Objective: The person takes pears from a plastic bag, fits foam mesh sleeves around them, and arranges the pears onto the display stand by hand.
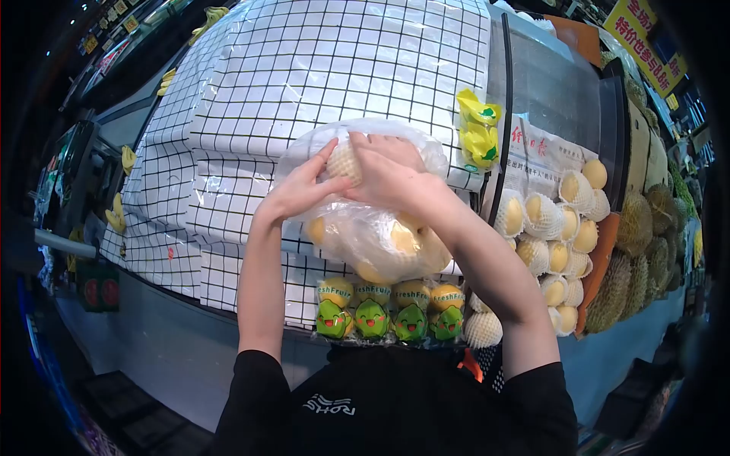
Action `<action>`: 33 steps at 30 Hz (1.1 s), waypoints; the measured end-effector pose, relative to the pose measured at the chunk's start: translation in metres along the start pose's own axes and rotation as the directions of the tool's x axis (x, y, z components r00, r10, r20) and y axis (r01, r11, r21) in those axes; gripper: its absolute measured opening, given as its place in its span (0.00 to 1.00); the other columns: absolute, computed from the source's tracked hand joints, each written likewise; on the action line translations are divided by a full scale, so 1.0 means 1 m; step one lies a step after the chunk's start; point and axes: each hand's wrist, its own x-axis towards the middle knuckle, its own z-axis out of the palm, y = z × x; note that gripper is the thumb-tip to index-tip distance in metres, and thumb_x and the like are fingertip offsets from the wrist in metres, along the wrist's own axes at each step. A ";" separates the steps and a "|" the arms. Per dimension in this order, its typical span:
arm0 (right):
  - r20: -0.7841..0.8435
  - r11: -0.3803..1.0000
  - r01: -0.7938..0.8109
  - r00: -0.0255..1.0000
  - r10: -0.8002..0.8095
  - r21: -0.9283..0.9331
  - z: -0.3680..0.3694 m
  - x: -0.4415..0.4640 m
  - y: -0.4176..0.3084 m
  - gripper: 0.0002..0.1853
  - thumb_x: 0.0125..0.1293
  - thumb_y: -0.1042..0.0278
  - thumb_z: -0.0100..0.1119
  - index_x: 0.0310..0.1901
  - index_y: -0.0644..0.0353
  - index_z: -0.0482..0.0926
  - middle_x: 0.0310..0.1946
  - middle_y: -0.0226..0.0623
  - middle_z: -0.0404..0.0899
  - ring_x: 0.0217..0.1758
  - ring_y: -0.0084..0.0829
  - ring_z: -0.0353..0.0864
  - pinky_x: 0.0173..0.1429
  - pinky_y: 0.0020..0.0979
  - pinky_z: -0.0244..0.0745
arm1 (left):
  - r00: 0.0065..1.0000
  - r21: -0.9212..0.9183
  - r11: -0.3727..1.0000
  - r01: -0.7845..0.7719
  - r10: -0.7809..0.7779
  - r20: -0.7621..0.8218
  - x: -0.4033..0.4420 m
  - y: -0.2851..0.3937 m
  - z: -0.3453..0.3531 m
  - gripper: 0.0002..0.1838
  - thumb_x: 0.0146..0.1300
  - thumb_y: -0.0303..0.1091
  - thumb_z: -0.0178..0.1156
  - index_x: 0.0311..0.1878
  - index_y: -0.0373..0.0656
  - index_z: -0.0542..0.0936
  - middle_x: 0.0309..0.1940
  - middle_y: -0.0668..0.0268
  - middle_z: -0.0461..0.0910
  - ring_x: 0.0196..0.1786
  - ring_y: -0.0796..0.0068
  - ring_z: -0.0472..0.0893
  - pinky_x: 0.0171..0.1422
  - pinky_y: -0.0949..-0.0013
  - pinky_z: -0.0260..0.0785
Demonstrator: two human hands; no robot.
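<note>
A round fruit in a white foam net (344, 163) sits between my two hands over the checked cloth. My left hand (303, 188) curves around its left side, thumb below and fingers above. From the right, my right hand (391, 169) presses against the same fruit, its fingers bent over thin plastic. A clear plastic bag (380, 235) spreads around and under both hands, and several yellow fruits show through its lower part. Packed fruits in printed sleeves with green cartoon faces (389, 310) lie in a row just below the bag.
White cloth with a black grid (251, 83) covers the stand. Yellow packets (479, 129) lie at its right edge. Several foam-netted yellow fruits (559, 228) are piled on the right beside newspaper (536, 156). Durians (635, 243) stand farther right, and bananas (115, 214) at the left edge.
</note>
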 end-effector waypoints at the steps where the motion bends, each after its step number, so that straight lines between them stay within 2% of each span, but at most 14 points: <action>1: 0.024 0.998 -0.024 0.999 0.023 0.057 0.001 0.002 0.000 0.44 0.52 0.46 0.70 0.63 0.71 0.68 0.49 0.53 0.81 0.55 0.48 0.80 0.60 0.42 0.73 | 0.989 -0.070 0.986 0.150 -0.150 0.010 -0.001 0.006 0.001 0.55 0.55 0.53 0.71 0.78 0.38 0.53 0.62 0.45 0.74 0.65 0.59 0.74 0.71 0.62 0.62; 2: 0.028 0.998 -0.020 0.999 0.019 0.052 0.005 0.003 0.002 0.44 0.52 0.46 0.70 0.63 0.71 0.68 0.49 0.53 0.81 0.55 0.48 0.80 0.60 0.42 0.73 | 0.989 -0.076 0.986 0.149 -0.149 0.006 0.000 0.001 0.005 0.55 0.55 0.53 0.71 0.78 0.38 0.53 0.62 0.45 0.74 0.65 0.59 0.74 0.71 0.62 0.62; 4: -0.074 0.992 -0.002 0.997 0.011 0.124 0.012 0.001 0.006 0.46 0.51 0.47 0.69 0.65 0.72 0.65 0.51 0.56 0.80 0.57 0.49 0.80 0.61 0.41 0.74 | 0.988 -0.128 0.990 -0.067 0.047 -0.150 0.000 -0.007 0.016 0.55 0.54 0.51 0.74 0.78 0.38 0.54 0.59 0.47 0.76 0.62 0.62 0.76 0.68 0.64 0.65; 7: -0.164 0.984 -0.016 0.986 0.045 0.175 0.011 -0.003 0.006 0.50 0.48 0.47 0.69 0.68 0.72 0.62 0.52 0.58 0.79 0.58 0.50 0.79 0.62 0.41 0.73 | 0.974 -0.233 0.962 -0.144 0.095 -0.207 -0.005 0.001 0.018 0.54 0.53 0.47 0.75 0.78 0.39 0.55 0.60 0.48 0.76 0.63 0.64 0.75 0.67 0.64 0.66; 12: -0.046 0.872 -0.151 0.980 0.195 0.466 -0.024 -0.014 0.012 0.52 0.45 0.48 0.71 0.70 0.69 0.62 0.51 0.51 0.81 0.55 0.42 0.82 0.60 0.36 0.74 | 0.961 -0.340 0.915 -0.218 0.140 -0.238 -0.007 0.013 0.018 0.50 0.53 0.43 0.75 0.75 0.39 0.61 0.64 0.53 0.74 0.64 0.65 0.74 0.69 0.62 0.66; 15: -0.038 0.707 -0.107 0.982 0.186 0.699 -0.037 -0.021 0.021 0.50 0.45 0.47 0.72 0.67 0.71 0.66 0.52 0.47 0.80 0.54 0.37 0.82 0.59 0.34 0.75 | 0.938 -0.270 0.914 -0.304 0.237 -0.254 -0.004 0.015 0.018 0.48 0.53 0.43 0.75 0.74 0.38 0.64 0.66 0.56 0.72 0.64 0.64 0.74 0.70 0.61 0.65; 18: -0.082 0.342 0.033 0.988 0.129 0.939 -0.042 -0.025 0.031 0.39 0.55 0.57 0.72 0.64 0.69 0.69 0.53 0.39 0.79 0.56 0.27 0.77 0.62 0.32 0.72 | 0.925 -0.124 0.939 -0.322 0.283 -0.254 -0.005 0.019 0.018 0.47 0.52 0.44 0.74 0.73 0.37 0.65 0.68 0.57 0.71 0.66 0.62 0.73 0.72 0.60 0.64; 19: -0.088 0.342 0.038 0.987 0.132 0.939 -0.041 -0.026 0.036 0.39 0.55 0.57 0.72 0.64 0.69 0.69 0.53 0.39 0.79 0.56 0.27 0.77 0.62 0.32 0.72 | 0.931 -0.063 0.955 -0.290 0.266 -0.248 -0.007 0.022 0.018 0.47 0.53 0.45 0.74 0.73 0.37 0.64 0.69 0.57 0.71 0.68 0.61 0.73 0.72 0.59 0.63; 21: -0.040 0.017 0.039 0.998 0.044 0.999 -0.042 -0.029 0.045 0.36 0.58 0.58 0.70 0.64 0.68 0.69 0.56 0.40 0.77 0.59 0.28 0.76 0.64 0.32 0.70 | 0.909 0.045 0.949 -0.311 0.311 -0.277 -0.012 0.030 0.019 0.48 0.53 0.48 0.74 0.73 0.36 0.64 0.69 0.55 0.70 0.69 0.59 0.71 0.73 0.59 0.61; 22: -0.060 -0.047 0.060 0.998 0.004 0.997 -0.044 -0.033 0.049 0.36 0.60 0.57 0.67 0.65 0.68 0.68 0.58 0.42 0.76 0.60 0.31 0.76 0.66 0.34 0.70 | 0.885 0.148 0.936 -0.321 0.352 -0.304 -0.016 0.034 0.020 0.48 0.54 0.51 0.73 0.73 0.36 0.64 0.69 0.53 0.70 0.71 0.58 0.70 0.74 0.58 0.60; 23: -0.068 -0.045 0.068 0.998 0.007 0.997 -0.043 -0.037 0.051 0.36 0.60 0.57 0.67 0.65 0.68 0.68 0.58 0.42 0.76 0.60 0.31 0.76 0.66 0.34 0.70 | 0.884 0.153 0.933 -0.326 0.359 -0.301 -0.019 0.040 0.022 0.48 0.54 0.51 0.73 0.73 0.36 0.64 0.69 0.53 0.70 0.71 0.58 0.70 0.74 0.58 0.60; 25: -0.110 -0.332 0.083 0.992 -0.063 0.940 -0.039 -0.046 0.053 0.38 0.61 0.53 0.64 0.67 0.69 0.65 0.61 0.44 0.74 0.64 0.34 0.75 0.70 0.38 0.68 | 0.805 -0.117 0.843 -0.524 0.446 -0.391 -0.027 0.055 0.030 0.52 0.54 0.56 0.73 0.74 0.34 0.62 0.69 0.49 0.69 0.73 0.56 0.67 0.76 0.57 0.56; 29: -0.175 -0.434 0.099 0.975 -0.138 0.895 -0.033 -0.062 0.053 0.39 0.62 0.49 0.62 0.68 0.69 0.64 0.63 0.46 0.73 0.66 0.37 0.74 0.71 0.41 0.68 | 0.794 -0.261 0.778 -0.572 0.445 -0.413 -0.030 0.087 0.048 0.56 0.52 0.58 0.74 0.74 0.32 0.59 0.70 0.46 0.67 0.74 0.54 0.65 0.78 0.57 0.54; 33: -0.037 -0.481 -0.005 0.996 -0.078 0.877 -0.028 -0.081 0.041 0.37 0.65 0.48 0.59 0.68 0.66 0.65 0.63 0.46 0.73 0.66 0.38 0.74 0.71 0.42 0.67 | 0.765 -0.214 0.748 -0.628 0.545 -0.342 -0.029 0.100 0.069 0.60 0.51 0.54 0.76 0.76 0.32 0.52 0.74 0.46 0.60 0.75 0.57 0.63 0.77 0.58 0.55</action>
